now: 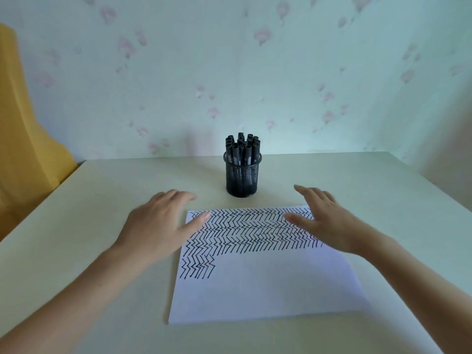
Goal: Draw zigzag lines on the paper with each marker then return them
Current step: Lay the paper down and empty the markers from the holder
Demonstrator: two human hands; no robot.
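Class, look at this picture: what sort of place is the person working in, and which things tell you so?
Probably a room in a home, at a desk. A pale tabletop stands against floral wallpaper, with a mesh pen holder full of black markers and a sheet of paper half covered in zigzags.

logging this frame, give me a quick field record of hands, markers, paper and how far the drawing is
left hand: open, holds nothing, thumb at the paper's far left corner
right hand: open, holds nothing, over the paper's far right part
markers: all upright in the cup
cup: black mesh, beyond the paper
paper: flat on the table
zigzag lines: fill the far part; near part blank
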